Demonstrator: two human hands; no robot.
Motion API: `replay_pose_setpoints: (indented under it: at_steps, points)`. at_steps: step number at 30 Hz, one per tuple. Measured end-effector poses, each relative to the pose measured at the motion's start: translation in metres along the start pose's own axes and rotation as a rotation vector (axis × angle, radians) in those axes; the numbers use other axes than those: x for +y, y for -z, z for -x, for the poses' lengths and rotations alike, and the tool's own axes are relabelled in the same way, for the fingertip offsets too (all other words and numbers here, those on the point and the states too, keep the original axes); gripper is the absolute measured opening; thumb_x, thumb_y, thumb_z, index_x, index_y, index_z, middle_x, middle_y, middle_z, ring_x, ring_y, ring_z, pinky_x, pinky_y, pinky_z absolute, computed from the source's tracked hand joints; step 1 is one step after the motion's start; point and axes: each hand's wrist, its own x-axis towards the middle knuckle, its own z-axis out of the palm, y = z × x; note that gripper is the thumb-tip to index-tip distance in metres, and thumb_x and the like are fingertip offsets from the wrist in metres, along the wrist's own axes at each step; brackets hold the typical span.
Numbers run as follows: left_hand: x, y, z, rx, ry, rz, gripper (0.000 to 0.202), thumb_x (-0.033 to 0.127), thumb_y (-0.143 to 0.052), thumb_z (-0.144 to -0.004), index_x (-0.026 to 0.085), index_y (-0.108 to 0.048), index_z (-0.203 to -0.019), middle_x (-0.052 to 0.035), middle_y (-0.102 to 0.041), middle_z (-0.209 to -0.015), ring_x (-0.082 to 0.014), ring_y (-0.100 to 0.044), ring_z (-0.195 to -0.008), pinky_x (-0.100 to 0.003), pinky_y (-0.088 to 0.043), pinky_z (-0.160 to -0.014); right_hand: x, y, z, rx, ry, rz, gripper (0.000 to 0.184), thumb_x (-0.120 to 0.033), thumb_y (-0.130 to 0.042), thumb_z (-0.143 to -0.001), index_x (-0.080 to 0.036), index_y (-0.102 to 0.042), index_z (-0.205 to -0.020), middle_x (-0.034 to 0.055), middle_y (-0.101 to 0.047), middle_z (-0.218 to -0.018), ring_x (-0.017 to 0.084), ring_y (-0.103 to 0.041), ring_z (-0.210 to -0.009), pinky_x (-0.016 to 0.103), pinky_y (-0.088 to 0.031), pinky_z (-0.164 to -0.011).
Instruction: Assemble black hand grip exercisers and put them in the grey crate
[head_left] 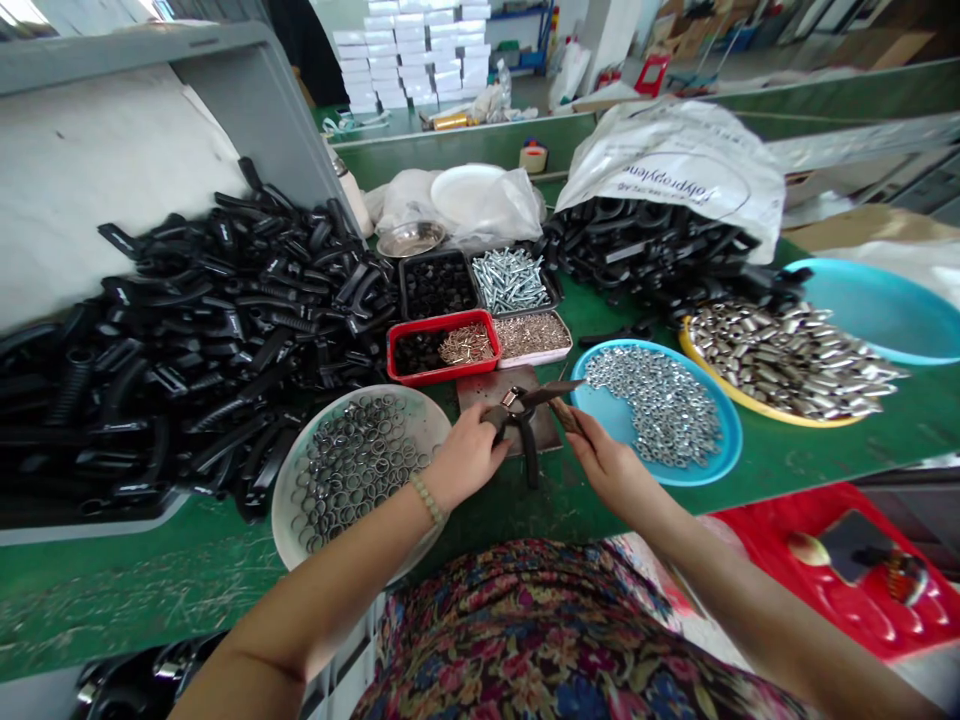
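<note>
My left hand (466, 457) is closed round a black plastic handle part (523, 430), holding it over a small brown board (507, 400) on the green table. A small metal piece sits at the part's top end. My right hand (604, 455) is closed in a pinch on a thin dark tool (564, 392) that reaches to the part's top. A white bowl of metal rings (352, 470) lies just left of my left hand. A blue plate of small silver nuts (660, 410) lies right of my right hand.
A big heap of black handle parts (210, 330) fills the left; more spill from a white sack (675, 170) at the back right. Small trays hold black caps (437, 288), screws (512, 278) and brass bits (465, 345). A yellow plate of metal sleeves (787, 360) stands right.
</note>
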Motion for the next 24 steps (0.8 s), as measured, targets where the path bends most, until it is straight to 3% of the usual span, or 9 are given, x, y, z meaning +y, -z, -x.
replay_pose_setpoints:
  at_steps: [4,8,12,14,16,17,20,21,24]
  points:
    - [0.001,0.001,0.028,0.029,0.080,-0.036,0.041,0.030,-0.052,-0.088,0.015,-0.050,-0.126,-0.0123,-0.053,-0.119,-0.0245,-0.050,-0.111,-0.039,-0.044,-0.096,-0.017,0.008,-0.001,-0.029,0.081,0.080,0.045,-0.031,-0.035,-0.094,-0.016,-0.039,-0.136,0.0133,-0.069,-0.108,0.026,-0.070,-0.087,0.034,-0.055,-0.070]
    - [0.005,-0.006,0.040,-0.033,0.059,-0.135,0.030,0.021,-0.047,-0.090,0.013,-0.059,-0.116,-0.0107,-0.058,-0.110,-0.0219,-0.054,-0.099,-0.036,-0.047,-0.089,-0.024,0.011,-0.006,-0.225,0.088,0.216,0.046,-0.028,-0.031,-0.095,-0.015,-0.039,-0.138,0.0117,-0.072,-0.096,0.026,-0.071,-0.073,0.033,-0.054,-0.061]
    - [0.010,-0.011,0.042,-0.039,0.066,-0.145,0.030,0.020,-0.048,-0.089,0.013,-0.059,-0.116,-0.0105,-0.059,-0.109,-0.0213,-0.055,-0.096,-0.034,-0.049,-0.085,-0.022,0.005,-0.007,-0.100,0.111,0.173,0.046,-0.032,-0.030,-0.095,-0.018,-0.036,-0.139,0.0117,-0.069,-0.108,0.025,-0.070,-0.087,0.032,-0.055,-0.068]
    - [0.004,-0.003,0.038,-0.043,0.057,-0.110,0.029,0.022,-0.049,-0.089,0.014,-0.060,-0.115,-0.0101,-0.060,-0.108,-0.0209,-0.056,-0.096,-0.033,-0.048,-0.086,-0.017,0.002,-0.008,-0.168,0.105,0.211,0.044,-0.032,-0.030,-0.095,-0.019,-0.039,-0.137,0.0093,-0.072,-0.097,0.024,-0.071,-0.076,0.032,-0.055,-0.064]
    - [-0.013,0.014,0.026,-0.023,0.051,-0.082,0.024,0.027,-0.050,-0.090,0.014,-0.064,-0.104,-0.0096,-0.062,-0.104,-0.0202,-0.058,-0.095,-0.032,-0.048,-0.087,-0.004,0.003,-0.010,-0.231,0.113,0.241,0.043,-0.033,-0.030,-0.096,-0.023,-0.040,-0.136,0.0071,-0.072,-0.096,0.023,-0.071,-0.072,0.032,-0.055,-0.064]
    - [-0.025,0.025,0.015,0.019,0.066,-0.090,0.024,0.029,-0.050,-0.090,0.014,-0.065,-0.099,-0.0097,-0.062,-0.103,-0.0202,-0.058,-0.094,-0.032,-0.047,-0.088,0.006,0.007,-0.011,-0.193,0.113,0.257,0.043,-0.034,-0.030,-0.096,-0.024,-0.040,-0.137,0.0074,-0.071,-0.102,0.022,-0.071,-0.077,0.032,-0.055,-0.067]
    - [-0.068,0.062,-0.032,0.208,0.192,-0.221,0.024,0.027,-0.048,-0.091,0.012,-0.063,-0.101,-0.0116,-0.064,-0.102,-0.0220,-0.058,-0.098,-0.034,-0.044,-0.091,0.052,0.029,-0.016,0.068,0.002,0.452,0.049,-0.043,-0.032,-0.095,-0.024,-0.038,-0.140,0.0133,-0.064,-0.116,0.028,-0.069,-0.084,0.037,-0.054,-0.069]
    - [-0.080,0.070,-0.049,0.204,0.220,-0.272,0.023,0.027,-0.049,-0.091,0.011,-0.063,-0.101,-0.0120,-0.065,-0.102,-0.0227,-0.058,-0.098,-0.034,-0.044,-0.091,0.070,0.038,-0.019,0.113,-0.079,0.555,0.052,-0.045,-0.031,-0.095,-0.023,-0.036,-0.141,0.0162,-0.065,-0.113,0.030,-0.069,-0.077,0.040,-0.052,-0.063]
    - [-0.100,0.079,-0.096,0.128,0.244,-0.366,0.021,0.023,-0.050,-0.089,0.011,-0.063,-0.101,-0.0130,-0.066,-0.100,-0.0243,-0.059,-0.097,-0.034,-0.046,-0.086,0.109,0.059,-0.027,0.068,-0.193,0.724,0.054,-0.045,-0.027,-0.095,-0.019,-0.036,-0.142,0.0193,-0.066,-0.100,0.031,-0.066,-0.069,0.041,-0.048,-0.057]
